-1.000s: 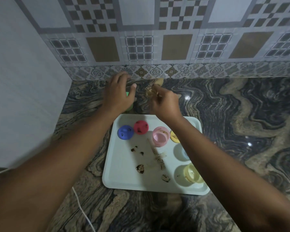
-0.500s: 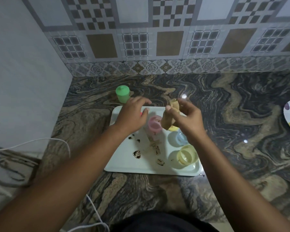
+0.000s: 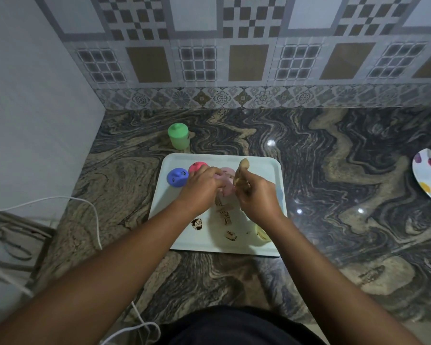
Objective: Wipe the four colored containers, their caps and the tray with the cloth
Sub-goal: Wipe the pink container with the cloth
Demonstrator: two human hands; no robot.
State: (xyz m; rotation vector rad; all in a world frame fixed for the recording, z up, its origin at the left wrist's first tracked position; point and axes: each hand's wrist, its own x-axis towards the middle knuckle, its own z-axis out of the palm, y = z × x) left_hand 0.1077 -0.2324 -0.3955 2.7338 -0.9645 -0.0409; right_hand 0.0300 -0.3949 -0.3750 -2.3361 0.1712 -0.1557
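Pink container (image 3: 228, 174) in left hand (image 3: 200, 186); cloth (image 3: 241, 170) in right hand (image 3: 256, 197) beside it.

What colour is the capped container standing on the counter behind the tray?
The container is green, seen in the head view.

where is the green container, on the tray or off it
Off. The green container stands upright with its cap on, on the marble counter just beyond the tray's far edge.
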